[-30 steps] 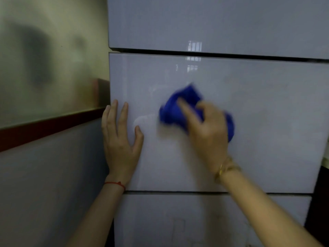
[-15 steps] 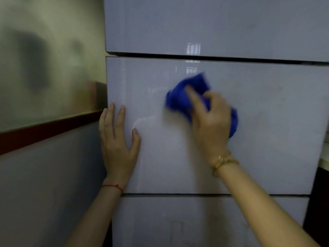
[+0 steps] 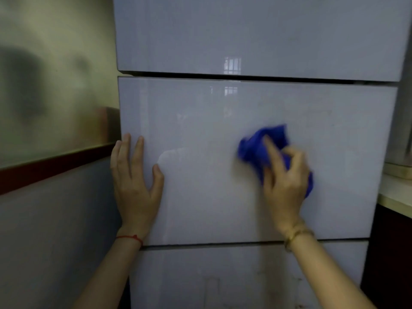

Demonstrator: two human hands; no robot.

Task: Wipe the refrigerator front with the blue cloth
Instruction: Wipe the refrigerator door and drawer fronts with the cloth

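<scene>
A crumpled blue cloth (image 3: 263, 146) is gripped by the right hand (image 3: 286, 181) against the glossy refrigerator front (image 3: 211, 192), where the flat, spread left hand (image 3: 136, 186) is pressed.

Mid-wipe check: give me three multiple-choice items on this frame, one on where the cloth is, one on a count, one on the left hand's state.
1. Where is the blue cloth?
A. on the top panel
B. on the middle panel
C. on the counter

2. How many dark horizontal gaps between refrigerator panels show?
A. two
B. four
C. none

3. How is the left hand?
A. curled round a handle
B. flat on the panel, fingers straight
C. holding a second cloth

Answers:
1 B, the right hand grips the cloth against the middle panel, right of centre.
2 A, one gap runs above the middle panel and one below.
3 B, its palm and straight fingers rest by the panel's left edge.
</scene>
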